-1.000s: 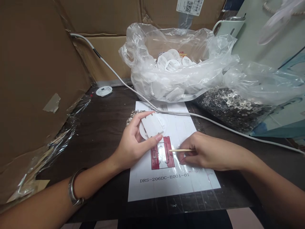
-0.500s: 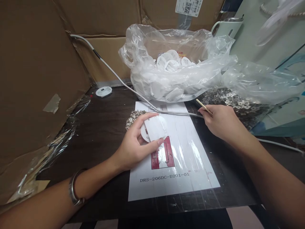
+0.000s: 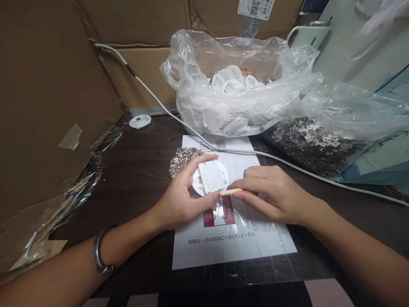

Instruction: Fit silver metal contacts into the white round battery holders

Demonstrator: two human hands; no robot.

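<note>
Held by its rim in my left hand (image 3: 183, 198) is a round white plastic housing (image 3: 211, 177), with a raised square block on its face. My right hand (image 3: 271, 192) pinches a thin, pale wooden stick (image 3: 230, 192). The stick's tip lies at the housing's lower right edge, close to my left thumb; whether they touch I cannot tell. Beneath both hands lies a printed sheet (image 3: 220, 251) with a red picture. Beside my left fingers sits a heap of small shiny metal parts (image 3: 183, 160).
A clear plastic bag (image 3: 204, 115) of round white parts stands at the back. To its right is a bag of flat metal pieces (image 3: 306, 136). A grey cable (image 3: 153, 96) crosses the table. Another white disc (image 3: 139, 121) lies at the left; a mug (image 3: 309, 34) stands behind.
My right hand has come left and nearer with the stick, from beside the metal pieces to the housing. The housing is turned slightly and shows more of its face.
</note>
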